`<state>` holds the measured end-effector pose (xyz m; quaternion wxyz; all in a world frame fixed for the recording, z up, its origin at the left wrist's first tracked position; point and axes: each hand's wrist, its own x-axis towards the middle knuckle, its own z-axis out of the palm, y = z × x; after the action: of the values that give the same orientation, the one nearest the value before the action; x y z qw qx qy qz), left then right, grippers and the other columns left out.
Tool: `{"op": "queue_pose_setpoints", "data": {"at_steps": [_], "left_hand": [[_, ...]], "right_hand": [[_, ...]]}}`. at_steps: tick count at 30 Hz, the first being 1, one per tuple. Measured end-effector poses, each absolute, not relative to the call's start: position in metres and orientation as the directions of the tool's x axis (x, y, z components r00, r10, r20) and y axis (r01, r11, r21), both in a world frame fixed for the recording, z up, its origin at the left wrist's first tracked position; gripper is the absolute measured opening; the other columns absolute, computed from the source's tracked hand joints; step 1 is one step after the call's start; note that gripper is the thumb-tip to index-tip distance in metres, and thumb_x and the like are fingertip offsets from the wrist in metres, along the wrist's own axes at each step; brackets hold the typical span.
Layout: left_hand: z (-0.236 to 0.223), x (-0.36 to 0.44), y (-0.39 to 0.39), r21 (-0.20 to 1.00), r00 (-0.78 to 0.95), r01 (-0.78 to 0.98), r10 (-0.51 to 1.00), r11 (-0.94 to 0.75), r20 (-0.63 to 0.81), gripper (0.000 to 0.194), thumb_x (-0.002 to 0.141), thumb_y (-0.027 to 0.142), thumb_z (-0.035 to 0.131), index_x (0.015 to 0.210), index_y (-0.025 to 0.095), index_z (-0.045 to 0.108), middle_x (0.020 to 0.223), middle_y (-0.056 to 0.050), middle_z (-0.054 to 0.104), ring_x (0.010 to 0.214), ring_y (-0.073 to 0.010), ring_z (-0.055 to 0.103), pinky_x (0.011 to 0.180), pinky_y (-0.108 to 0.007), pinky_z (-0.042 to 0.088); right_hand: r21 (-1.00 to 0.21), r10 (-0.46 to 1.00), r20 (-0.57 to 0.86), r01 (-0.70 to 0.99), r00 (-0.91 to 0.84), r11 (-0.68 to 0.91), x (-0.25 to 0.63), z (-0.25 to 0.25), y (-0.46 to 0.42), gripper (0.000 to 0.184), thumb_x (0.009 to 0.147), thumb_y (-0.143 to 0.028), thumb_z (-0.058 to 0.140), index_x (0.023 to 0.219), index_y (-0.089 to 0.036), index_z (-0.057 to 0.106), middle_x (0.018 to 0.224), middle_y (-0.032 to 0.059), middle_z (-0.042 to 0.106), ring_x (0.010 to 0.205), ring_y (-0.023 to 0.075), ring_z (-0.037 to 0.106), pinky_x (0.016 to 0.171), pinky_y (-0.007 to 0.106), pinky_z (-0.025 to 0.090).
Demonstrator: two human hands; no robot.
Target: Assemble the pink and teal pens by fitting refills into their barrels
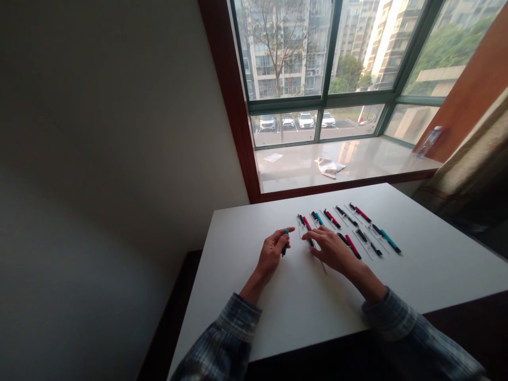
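My left hand [273, 250] rests on the white table [301, 296] with its fingers curled around a small teal and black pen part [285, 244]. My right hand [330, 248] lies just to its right, fingertips pinching a thin red and black pen piece [310, 239] near the left end of the pen rows. Several pens [353, 227] in red, teal and black lie in two rows on the table, each next to a thin clear refill tube. Both sleeves are plaid.
A marble window sill [357, 159] behind the table holds a crumpled cloth [329, 166], a paper scrap [273, 157] and a clear bottle [428, 142]. A grey wall stands to the left. A curtain [472, 169] hangs at the right.
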<state>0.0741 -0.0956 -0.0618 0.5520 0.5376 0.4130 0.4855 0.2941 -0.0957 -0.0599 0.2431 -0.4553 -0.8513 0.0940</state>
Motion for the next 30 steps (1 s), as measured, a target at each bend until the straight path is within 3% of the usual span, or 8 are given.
{"op": "queue_pose_setpoints", "data": {"at_steps": [5, 8, 12, 14, 17, 21, 24, 30], "left_hand": [[-0.06, 0.073, -0.097, 0.986, 0.131, -0.118, 0.982, -0.121, 0.136, 0.034, 0.09, 0.042, 0.07, 0.116, 0.02, 0.073, 0.087, -0.004, 0.071, 0.083, -0.0155, 0.061, 0.078, -0.026, 0.046], [-0.062, 0.072, -0.096, 0.981, 0.095, -0.172, 0.989, -0.095, 0.112, 0.032, 0.086, 0.04, 0.076, 0.11, 0.018, 0.073, 0.09, -0.006, 0.076, 0.084, -0.0164, 0.065, 0.08, -0.028, 0.048], [-0.064, 0.072, -0.096, 0.942, 0.071, -0.335, 0.997, 0.004, 0.02, 0.041, 0.078, 0.039, 0.086, 0.11, 0.017, 0.072, 0.091, -0.009, 0.079, 0.086, -0.0191, 0.07, 0.088, -0.036, 0.053], [-0.063, 0.072, -0.096, 0.921, 0.061, -0.388, 0.998, 0.039, -0.016, 0.043, 0.072, 0.038, 0.09, 0.105, 0.016, 0.074, 0.095, -0.011, 0.079, 0.088, -0.0197, 0.071, 0.091, -0.038, 0.054], [-0.062, 0.074, -0.097, 0.913, 0.085, -0.4, 0.995, 0.075, -0.044, 0.04, 0.066, 0.036, 0.094, 0.095, 0.014, 0.078, 0.101, -0.011, 0.079, 0.087, -0.0183, 0.071, 0.09, -0.036, 0.056], [-0.06, 0.076, -0.1, 0.913, 0.173, -0.38, 0.981, 0.149, -0.088, 0.036, 0.064, 0.034, 0.096, 0.089, 0.013, 0.08, 0.091, -0.008, 0.078, 0.079, -0.0151, 0.07, 0.086, -0.032, 0.056], [-0.059, 0.077, -0.102, 0.913, 0.218, -0.364, 0.97, 0.185, -0.11, 0.037, 0.061, 0.03, 0.097, 0.089, 0.013, 0.079, 0.084, -0.007, 0.078, 0.076, -0.0156, 0.071, 0.083, -0.032, 0.057], [-0.056, 0.078, -0.104, 0.907, 0.239, -0.369, 0.964, 0.203, -0.118, 0.039, 0.062, 0.03, 0.097, 0.091, 0.014, 0.077, 0.088, -0.008, 0.079, 0.077, -0.016, 0.072, 0.081, -0.031, 0.057]], "right_hand": [[-0.381, 0.825, 0.338, 0.736, -0.452, 0.56, 0.292, -0.057, -0.103, 0.034, 0.084, -0.008, 0.075, 0.113, -0.025, 0.071, 0.111, 0.0062, 0.076, 0.105, 0.0292, 0.066, 0.091, 0.047, 0.056], [-0.494, 0.833, 0.379, 0.673, -0.403, 0.55, 0.286, -0.057, -0.119, 0.033, 0.088, -0.012, 0.073, 0.117, -0.025, 0.068, 0.11, 0.0058, 0.074, 0.103, 0.0265, 0.067, 0.09, 0.044, 0.058], [-0.667, 0.834, 0.395, 0.504, -0.386, 0.549, 0.272, -0.061, -0.144, 0.054, 0.089, -0.014, 0.073, 0.138, -0.029, 0.056, 0.106, 0.0031, 0.072, 0.088, 0.0188, 0.07, 0.082, 0.035, 0.06], [-0.695, 0.821, 0.429, 0.442, -0.378, 0.567, 0.266, -0.063, -0.151, 0.052, 0.093, -0.016, 0.069, 0.141, -0.03, 0.056, 0.104, 0.0022, 0.073, 0.084, 0.0168, 0.07, 0.08, 0.032, 0.061], [-0.685, 0.803, 0.519, 0.418, -0.295, 0.596, 0.264, -0.061, -0.153, 0.032, 0.097, -0.021, 0.065, 0.128, -0.028, 0.065, 0.1, 0.0032, 0.074, 0.079, 0.017, 0.069, 0.076, 0.032, 0.061], [-0.736, 0.827, 0.558, 0.418, -0.07, 0.533, 0.268, -0.049, -0.144, 0.016, 0.096, -0.027, 0.067, 0.11, -0.025, 0.073, 0.096, 0.0041, 0.077, 0.078, 0.0187, 0.071, 0.076, 0.034, 0.061], [-0.843, 0.873, 0.485, 0.29, 0.044, 0.454, 0.272, -0.038, -0.135, 0.018, 0.095, -0.035, 0.069, 0.109, -0.024, 0.073, 0.097, 0.0057, 0.077, 0.085, 0.0216, 0.074, 0.078, 0.035, 0.063], [-0.916, 0.923, 0.386, 0.118, 0.004, 0.383, 0.276, -0.036, -0.123, 0.028, 0.091, -0.044, 0.073, 0.107, -0.022, 0.074, 0.099, 0.0076, 0.077, 0.09, 0.024, 0.075, 0.081, 0.039, 0.065]]}}
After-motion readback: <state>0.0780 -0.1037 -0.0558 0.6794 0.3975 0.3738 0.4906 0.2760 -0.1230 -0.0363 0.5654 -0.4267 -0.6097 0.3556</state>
